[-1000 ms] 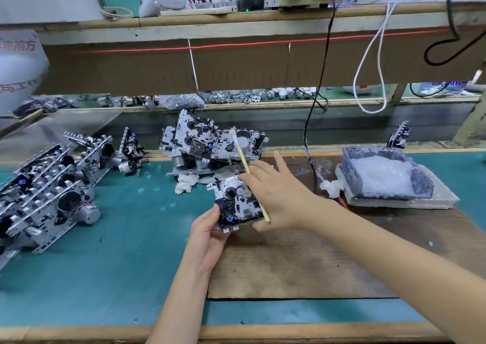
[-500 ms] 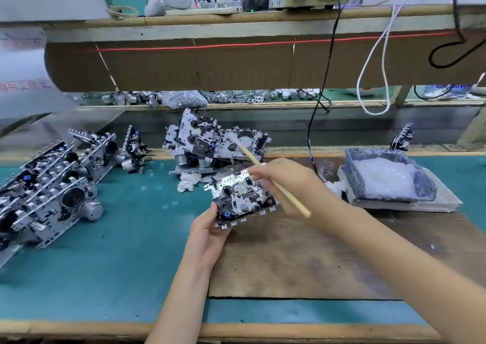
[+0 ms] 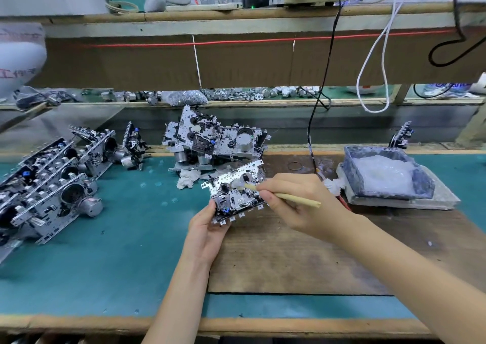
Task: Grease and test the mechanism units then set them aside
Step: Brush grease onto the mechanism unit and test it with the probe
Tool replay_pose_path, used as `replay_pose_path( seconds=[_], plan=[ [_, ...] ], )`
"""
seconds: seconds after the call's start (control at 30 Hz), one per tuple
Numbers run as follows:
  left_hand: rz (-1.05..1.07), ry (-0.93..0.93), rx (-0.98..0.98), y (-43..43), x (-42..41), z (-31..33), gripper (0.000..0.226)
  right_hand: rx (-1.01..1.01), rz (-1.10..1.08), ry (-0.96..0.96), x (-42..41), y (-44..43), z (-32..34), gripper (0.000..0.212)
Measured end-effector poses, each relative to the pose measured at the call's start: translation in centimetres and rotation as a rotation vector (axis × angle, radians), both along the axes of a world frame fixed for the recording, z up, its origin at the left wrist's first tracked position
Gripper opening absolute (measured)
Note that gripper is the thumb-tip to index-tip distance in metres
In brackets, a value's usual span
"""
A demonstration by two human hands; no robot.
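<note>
My left hand [image 3: 207, 228] holds a silver and black mechanism unit [image 3: 235, 189] by its lower left corner, tilted up above the wooden board. My right hand [image 3: 294, 201] grips a thin wooden brush [image 3: 286, 197] like a pen. The brush's white tip rests on the top face of the unit, near a black round part. A grey tray of white grease [image 3: 381, 172] sits to the right. A pile of mechanism units [image 3: 215, 138] lies behind the held one. Rows of units [image 3: 47, 183] stand on the green mat at the left.
A wooden board [image 3: 302, 256] lies on the green mat [image 3: 118, 238] under my hands. A crumpled white cloth [image 3: 188, 178] lies by the pile. A black cable [image 3: 319, 101] and a white cable [image 3: 378, 54] hang from the upper shelf. One unit [image 3: 401, 138] stands behind the tray.
My right hand swung the brush from pointing up and away to lying nearly flat, and its tip now touches the unit's top face. My left hand tilted the unit a little.
</note>
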State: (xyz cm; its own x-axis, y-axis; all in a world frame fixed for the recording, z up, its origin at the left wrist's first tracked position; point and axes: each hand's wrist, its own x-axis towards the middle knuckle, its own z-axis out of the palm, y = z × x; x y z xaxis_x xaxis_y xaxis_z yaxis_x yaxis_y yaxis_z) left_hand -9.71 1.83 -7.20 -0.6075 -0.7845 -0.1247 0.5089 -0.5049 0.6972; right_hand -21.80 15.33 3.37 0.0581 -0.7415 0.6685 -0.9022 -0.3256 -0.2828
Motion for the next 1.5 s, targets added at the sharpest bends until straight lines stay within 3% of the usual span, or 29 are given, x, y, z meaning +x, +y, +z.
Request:
replay_pose_path(
  seconds=[0.67,1.5],
  plan=[
    [0.002,-0.003,0.004,-0.15,0.09,-0.35,0.048,0.066,0.03,0.088,0.56,0.36,0.48,0.027],
    [-0.001,-0.007,-0.011,-0.04,-0.06,-0.17,0.047,0.137,0.005,0.173,0.28,0.22,0.47,0.017]
  ],
)
